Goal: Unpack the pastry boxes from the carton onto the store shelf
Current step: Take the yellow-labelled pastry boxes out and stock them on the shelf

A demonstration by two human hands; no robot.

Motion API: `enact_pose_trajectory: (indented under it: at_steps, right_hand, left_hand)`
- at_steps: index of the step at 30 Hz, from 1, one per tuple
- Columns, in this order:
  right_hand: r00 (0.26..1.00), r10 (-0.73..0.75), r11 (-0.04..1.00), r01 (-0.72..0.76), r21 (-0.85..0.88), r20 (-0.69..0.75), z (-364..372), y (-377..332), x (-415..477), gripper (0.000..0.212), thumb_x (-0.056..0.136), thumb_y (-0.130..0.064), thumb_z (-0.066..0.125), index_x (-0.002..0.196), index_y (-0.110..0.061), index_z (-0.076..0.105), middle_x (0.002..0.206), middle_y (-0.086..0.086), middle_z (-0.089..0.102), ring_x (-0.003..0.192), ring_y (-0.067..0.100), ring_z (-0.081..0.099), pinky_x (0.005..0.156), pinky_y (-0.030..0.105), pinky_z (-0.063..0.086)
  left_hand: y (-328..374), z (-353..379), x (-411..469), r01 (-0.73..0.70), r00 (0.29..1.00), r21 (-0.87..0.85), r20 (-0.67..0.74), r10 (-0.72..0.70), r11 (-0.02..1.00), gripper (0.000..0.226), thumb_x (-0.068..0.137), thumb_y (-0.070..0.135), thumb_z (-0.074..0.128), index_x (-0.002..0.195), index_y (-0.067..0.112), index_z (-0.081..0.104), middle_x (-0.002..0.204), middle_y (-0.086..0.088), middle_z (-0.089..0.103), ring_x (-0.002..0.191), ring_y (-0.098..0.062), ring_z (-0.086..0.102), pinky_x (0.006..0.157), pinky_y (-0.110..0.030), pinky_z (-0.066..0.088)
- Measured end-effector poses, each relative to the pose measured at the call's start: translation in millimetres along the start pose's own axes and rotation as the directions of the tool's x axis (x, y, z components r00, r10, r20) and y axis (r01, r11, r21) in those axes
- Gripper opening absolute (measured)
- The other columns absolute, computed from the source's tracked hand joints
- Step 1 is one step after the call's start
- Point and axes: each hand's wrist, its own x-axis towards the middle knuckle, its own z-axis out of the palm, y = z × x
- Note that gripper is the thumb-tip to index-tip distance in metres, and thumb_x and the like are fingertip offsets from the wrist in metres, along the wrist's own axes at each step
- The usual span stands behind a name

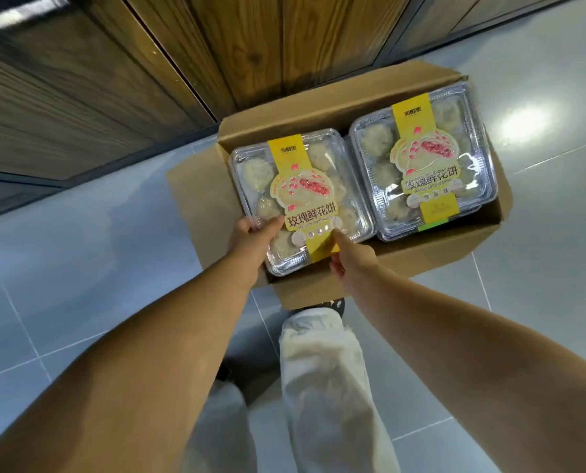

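Note:
An open brown carton (431, 247) stands on the tiled floor. Inside it lie two clear plastic pastry boxes with yellow labels. My left hand (250, 238) grips the left edge of the left pastry box (301, 203). On that same box my right hand (351, 257) holds the near right corner, thumb on the yellow label. The near end of this box sits over the carton's front rim. The right pastry box (424, 158) lies untouched in the carton, on top of another box of which only an edge shows.
A wood-panelled cabinet front (250, 46) rises just behind the carton. Grey floor tiles (80, 250) spread to the left and right. My leg in pale trousers (322, 370) and a shoe are directly below the carton's front wall.

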Motion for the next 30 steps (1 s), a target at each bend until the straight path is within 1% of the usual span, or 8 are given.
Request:
enact_pose_trajectory:
  at_steps: [3, 8, 11, 16, 20, 23, 28, 30]
  right_hand:
    - [0.998, -0.06, 0.998, 0.06, -0.028, -0.011, 1, 9, -10, 0.052, 0.083, -0.04, 0.068, 0.116, -0.002, 0.056, 0.069, 0.004, 0.051, 0.06, 0.013, 0.05, 0.058, 0.024, 0.047]
    - [0.901, -0.359, 0.886, 0.247, -0.393, -0.243, 10, 19, -49, 0.075, 0.077, -0.05, 0.067, 0.133, -0.006, 0.04, 0.13, 0.014, 0.052, 0.116, 0.032, 0.053, 0.093, 0.039, 0.046]
    - [0.867, -0.471, 0.803, 0.345, -0.486, -0.161, 19, 16, -101, 0.075, 0.085, -0.061, 0.047, 0.136, -0.006, 0.043, 0.135, 0.014, 0.049, 0.123, 0.033, 0.048, 0.099, 0.04, 0.041]
    - [0.819, -0.561, 0.809, 0.51, -0.293, -0.123, 29, 9, -230, 0.055, 0.101, -0.044, 0.026, 0.146, -0.013, 0.033, 0.141, 0.019, 0.045, 0.127, 0.034, 0.046, 0.1, 0.04, 0.037]
    - [0.731, -0.68, 0.733, 0.676, -0.071, -0.057, 38, 8, -369, 0.062, 0.096, -0.054, 0.035, 0.136, -0.008, 0.046, 0.132, 0.017, 0.054, 0.107, 0.031, 0.056, 0.074, 0.03, 0.044]
    - [0.7, -0.711, 0.703, 0.71, -0.036, -0.069, 47, 10, -475, 0.069, 0.092, -0.06, 0.035, 0.136, -0.008, 0.042, 0.125, 0.015, 0.052, 0.108, 0.033, 0.052, 0.085, 0.04, 0.039]
    - [0.616, -0.787, 0.608, 0.782, 0.136, -0.028, 69, 6, -604, 0.05, 0.093, -0.053, 0.041, 0.116, -0.009, 0.048, 0.104, 0.007, 0.054, 0.075, 0.02, 0.051, 0.073, 0.033, 0.035]
    - [0.569, -0.822, 0.557, 0.806, 0.199, -0.007, 82, 0, -647, 0.043, 0.094, -0.051, 0.041, 0.111, -0.012, 0.047, 0.108, 0.009, 0.058, 0.08, 0.022, 0.053, 0.073, 0.033, 0.038]
  left_hand:
    - [0, -16, -13, 0.002, 0.996, -0.102, 0.086, 0.007, 0.995, 0.027, 0.082, 0.031, 0.073, 0.095, 0.024, 0.05, 0.111, -0.004, 0.067, 0.098, -0.021, 0.067, 0.084, -0.045, 0.057]
    - [2, -63, -51, -0.082, 0.984, -0.132, 0.149, 0.101, 0.988, 0.037, 0.085, 0.027, 0.07, 0.115, 0.017, 0.049, 0.109, -0.002, 0.066, 0.092, -0.017, 0.068, 0.083, -0.043, 0.057]
    - [15, -110, -88, -0.16, 0.955, -0.136, 0.23, 0.189, 0.978, 0.043, 0.082, 0.028, 0.073, 0.118, 0.014, 0.054, 0.112, -0.005, 0.068, 0.088, -0.018, 0.069, 0.081, -0.039, 0.058]
    - [74, -189, -182, -0.354, 0.886, -0.095, 0.285, 0.366, 0.93, 0.045, 0.084, 0.025, 0.072, 0.121, 0.004, 0.055, 0.109, -0.013, 0.069, 0.082, -0.021, 0.069, 0.064, -0.03, 0.059]
    - [134, -261, -286, -0.574, 0.79, -0.038, 0.235, 0.566, 0.818, 0.048, 0.08, 0.041, 0.07, 0.111, 0.005, 0.062, 0.106, -0.016, 0.07, 0.093, -0.033, 0.069, 0.082, -0.05, 0.057]
    - [178, -316, -362, -0.685, 0.721, -0.006, 0.136, 0.679, 0.728, 0.043, 0.08, 0.055, 0.062, 0.096, 0.015, 0.062, 0.103, -0.012, 0.071, 0.094, -0.03, 0.069, 0.083, -0.048, 0.056]
    - [235, -399, -468, -0.795, 0.607, 0.023, 0.057, 0.793, 0.607, 0.041, 0.084, 0.063, 0.053, 0.089, 0.022, 0.057, 0.107, -0.014, 0.069, 0.099, -0.031, 0.067, 0.088, -0.051, 0.054]
    - [255, -428, -502, -0.828, 0.56, 0.03, -0.005, 0.828, 0.56, 0.049, 0.082, 0.066, 0.051, 0.091, 0.019, 0.057, 0.11, -0.015, 0.067, 0.101, -0.031, 0.065, 0.091, -0.052, 0.052]
